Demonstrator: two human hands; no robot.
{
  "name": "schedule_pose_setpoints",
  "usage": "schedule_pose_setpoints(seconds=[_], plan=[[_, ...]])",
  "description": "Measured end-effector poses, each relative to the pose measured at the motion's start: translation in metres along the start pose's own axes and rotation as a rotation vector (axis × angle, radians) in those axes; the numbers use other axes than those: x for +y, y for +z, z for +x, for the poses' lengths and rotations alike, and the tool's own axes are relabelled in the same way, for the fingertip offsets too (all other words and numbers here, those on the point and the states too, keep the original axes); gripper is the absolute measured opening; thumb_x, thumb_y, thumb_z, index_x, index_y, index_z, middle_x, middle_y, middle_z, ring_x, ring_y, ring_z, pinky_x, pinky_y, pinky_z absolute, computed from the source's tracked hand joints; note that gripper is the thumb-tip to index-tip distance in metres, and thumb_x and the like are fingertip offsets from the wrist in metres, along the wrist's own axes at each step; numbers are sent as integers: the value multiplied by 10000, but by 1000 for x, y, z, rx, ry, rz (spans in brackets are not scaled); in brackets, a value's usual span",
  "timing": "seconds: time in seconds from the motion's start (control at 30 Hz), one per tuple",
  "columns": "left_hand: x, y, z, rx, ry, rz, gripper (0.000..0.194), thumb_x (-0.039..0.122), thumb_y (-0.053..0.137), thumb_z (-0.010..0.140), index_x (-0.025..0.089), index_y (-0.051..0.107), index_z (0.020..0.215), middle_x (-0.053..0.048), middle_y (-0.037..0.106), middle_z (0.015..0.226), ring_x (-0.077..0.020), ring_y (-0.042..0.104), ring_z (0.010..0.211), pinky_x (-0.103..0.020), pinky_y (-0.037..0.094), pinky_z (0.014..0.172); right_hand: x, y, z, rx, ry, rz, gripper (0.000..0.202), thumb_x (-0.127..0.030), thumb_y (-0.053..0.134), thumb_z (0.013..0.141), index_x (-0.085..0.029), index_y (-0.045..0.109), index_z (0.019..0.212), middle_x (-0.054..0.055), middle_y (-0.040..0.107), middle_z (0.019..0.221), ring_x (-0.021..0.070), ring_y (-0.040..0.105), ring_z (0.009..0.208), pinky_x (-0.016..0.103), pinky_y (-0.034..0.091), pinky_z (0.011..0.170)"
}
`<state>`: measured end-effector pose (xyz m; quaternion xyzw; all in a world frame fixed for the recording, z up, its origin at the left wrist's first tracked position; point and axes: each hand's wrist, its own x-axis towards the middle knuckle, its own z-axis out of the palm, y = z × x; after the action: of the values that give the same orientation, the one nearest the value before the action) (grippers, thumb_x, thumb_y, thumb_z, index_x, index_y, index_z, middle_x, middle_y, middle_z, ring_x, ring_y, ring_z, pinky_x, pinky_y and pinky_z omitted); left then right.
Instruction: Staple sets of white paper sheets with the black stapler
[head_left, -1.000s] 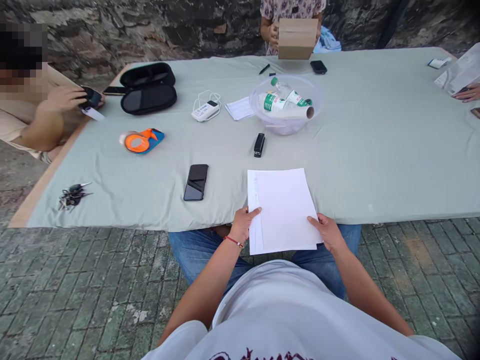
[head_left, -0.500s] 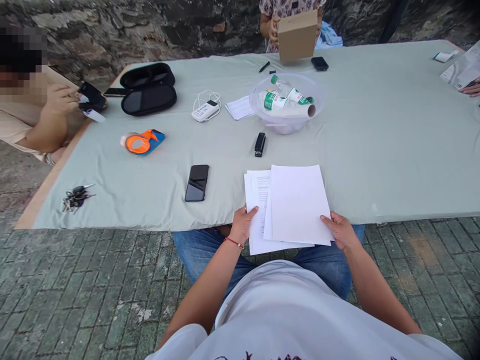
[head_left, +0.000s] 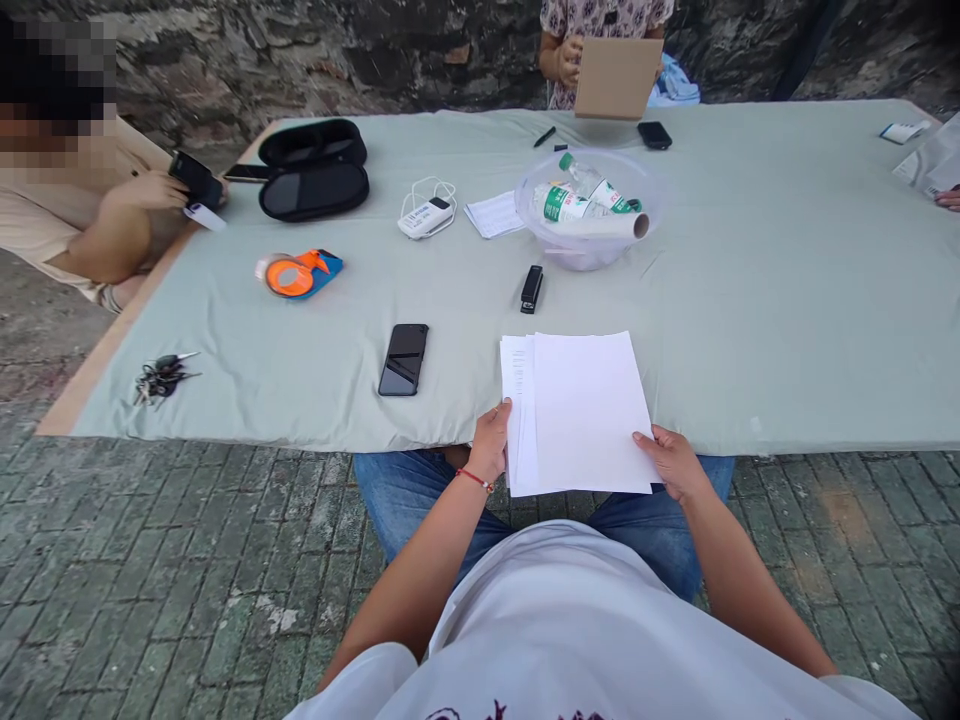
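A loose stack of paper sheets (head_left: 589,415) lies over the table's near edge, its top sheet blank. Lower sheets stick out on the left, one with printed lines. My left hand (head_left: 493,440) grips the stack's left edge, thumb along the side. With thumb on top, my right hand (head_left: 670,458) pinches the right edge near its lower corner; those fingers underneath are hidden. Beyond the papers lies a black stapler (head_left: 532,289), and to their left a black smartphone (head_left: 403,360).
A clear plastic basin (head_left: 585,250) holds bottles and a roll. Leftward are an orange tape dispenser (head_left: 300,274), keys (head_left: 165,378), a white charger with cable (head_left: 426,218) and an open black case (head_left: 315,190). Opposite, a person holds a cardboard box (head_left: 616,80); others sit at both ends.
The sheets have been pushed closer together, so less of the printed lower sheets shows on the left and bottom. My hands stay on both edges. The view has shifted slightly.
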<state>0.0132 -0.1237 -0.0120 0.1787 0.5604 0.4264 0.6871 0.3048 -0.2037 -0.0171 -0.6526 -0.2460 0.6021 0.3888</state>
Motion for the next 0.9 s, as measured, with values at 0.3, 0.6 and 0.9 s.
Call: schedule_pose_setpoints(seconds=[0.3,0.6,0.9], plan=[[-9,-4,6,-6,74,83,539,260,899,492,121,660,954,-92,739,906,-231,687,787,-402,542,801,4,-4,-1,28,16,-17,351,-498,727,757,-219,743,971,47,777,890,252,715,760,334,563,635],[-6,-3,1,50,104,89,860,155,875,526,189,444,1269,-57,726,907,-219,695,776,-384,569,747,6,-17,4,166,-47,-36,355,-473,748,724,-210,706,958,36,762,837,223,677,695,311,524,597],[2,-3,-9,-29,107,97,604,412,795,721,163,546,1212,-124,723,1065,-249,686,966,-381,537,871,-10,27,1,21,-155,-404,354,-573,623,807,-230,642,721,23,687,662,235,643,719,326,483,669]])
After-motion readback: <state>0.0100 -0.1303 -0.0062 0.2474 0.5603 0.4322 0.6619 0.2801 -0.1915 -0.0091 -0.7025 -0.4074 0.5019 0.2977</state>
